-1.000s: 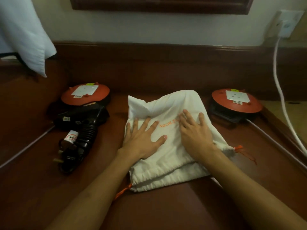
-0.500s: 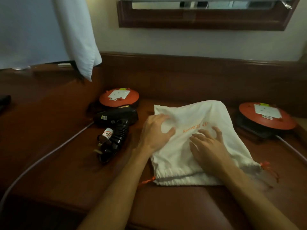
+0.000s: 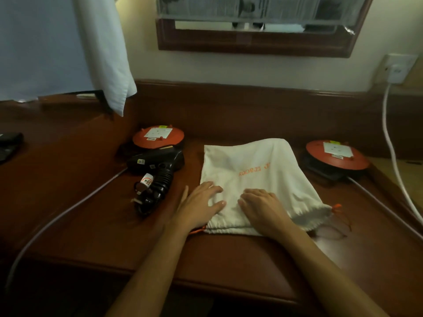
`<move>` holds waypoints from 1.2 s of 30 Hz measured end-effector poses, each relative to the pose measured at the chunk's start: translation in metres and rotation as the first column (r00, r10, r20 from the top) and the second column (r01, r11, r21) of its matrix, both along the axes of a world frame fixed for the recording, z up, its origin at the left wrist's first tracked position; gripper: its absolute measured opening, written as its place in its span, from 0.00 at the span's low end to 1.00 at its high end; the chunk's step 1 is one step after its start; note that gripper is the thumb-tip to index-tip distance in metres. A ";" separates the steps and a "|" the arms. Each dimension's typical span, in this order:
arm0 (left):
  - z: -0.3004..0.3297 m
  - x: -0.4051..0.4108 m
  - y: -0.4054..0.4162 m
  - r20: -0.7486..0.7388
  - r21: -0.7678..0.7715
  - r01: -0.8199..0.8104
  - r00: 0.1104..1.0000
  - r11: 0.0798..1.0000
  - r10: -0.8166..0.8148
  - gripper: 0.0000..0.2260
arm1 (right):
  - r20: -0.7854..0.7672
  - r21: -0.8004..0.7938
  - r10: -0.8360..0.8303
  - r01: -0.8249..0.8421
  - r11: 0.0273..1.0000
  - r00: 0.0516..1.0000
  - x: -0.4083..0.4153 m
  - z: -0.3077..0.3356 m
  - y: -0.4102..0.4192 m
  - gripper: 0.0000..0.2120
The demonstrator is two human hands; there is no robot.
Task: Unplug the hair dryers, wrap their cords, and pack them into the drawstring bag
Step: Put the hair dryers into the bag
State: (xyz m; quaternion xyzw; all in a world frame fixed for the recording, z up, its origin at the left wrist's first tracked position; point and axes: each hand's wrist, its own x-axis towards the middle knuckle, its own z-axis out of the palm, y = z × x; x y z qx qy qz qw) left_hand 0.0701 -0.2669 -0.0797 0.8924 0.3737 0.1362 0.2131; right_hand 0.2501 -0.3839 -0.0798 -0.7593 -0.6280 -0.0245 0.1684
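Note:
A white drawstring bag [image 3: 258, 170] with orange lettering and orange cords lies flat on the brown desk [image 3: 96, 225], its gathered mouth toward me. My left hand [image 3: 201, 204] rests palm down on the bag's near left corner, fingers spread. My right hand [image 3: 263, 209] lies on the bag near the mouth, fingers bent, holding nothing. A black hair dryer [image 3: 158, 165] lies left of the bag, its cord bundled around the handle and the plug beside it.
Two orange cable reels stand at the back, the left reel [image 3: 158, 137] behind the dryer and the right reel [image 3: 336, 155] right of the bag. White cables cross the desk on both sides. A wall socket [image 3: 397, 68] holds a white plug. A white cloth [image 3: 107, 53] hangs at upper left.
Both hands slid back along the bag toward its mouth. The camera tilted up, bringing the mirror frame and wall socket into view. The dryer stayed put.

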 end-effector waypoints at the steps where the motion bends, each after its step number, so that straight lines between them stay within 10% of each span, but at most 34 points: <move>1: 0.001 -0.002 0.000 -0.008 -0.012 0.001 1.000 1.000 -0.001 0.21 | 0.001 0.028 -0.014 0.014 1.000 1.000 -0.001 0.001 -0.004 0.23; 10: 0.012 -0.017 0.001 -0.047 0.116 -0.017 0.999 0.993 0.022 0.20 | -0.036 0.074 -0.015 0.017 0.997 0.999 -0.012 -0.004 -0.045 0.17; 16: 0.031 -0.066 0.011 0.180 0.380 -0.402 0.916 0.833 0.360 0.17 | -0.078 0.103 -0.063 0.071 0.992 0.995 -0.018 0.000 -0.043 0.18; 21: 0.022 -0.089 0.025 0.084 0.257 -0.561 0.825 0.787 0.560 0.28 | -0.121 0.111 -0.058 0.072 0.991 0.991 -0.034 0.001 -0.040 0.18; 27: 0.036 -0.085 0.026 -0.119 0.273 -0.482 0.841 0.832 0.527 0.37 | -0.170 0.168 -0.091 0.119 0.979 0.981 -0.039 -0.001 -0.047 0.14; 36: 0.049 -0.081 -0.040 0.264 0.240 -0.371 0.914 0.897 0.308 0.24 | -0.374 0.251 -0.113 0.218 0.943 0.920 -0.030 0.005 -0.068 0.14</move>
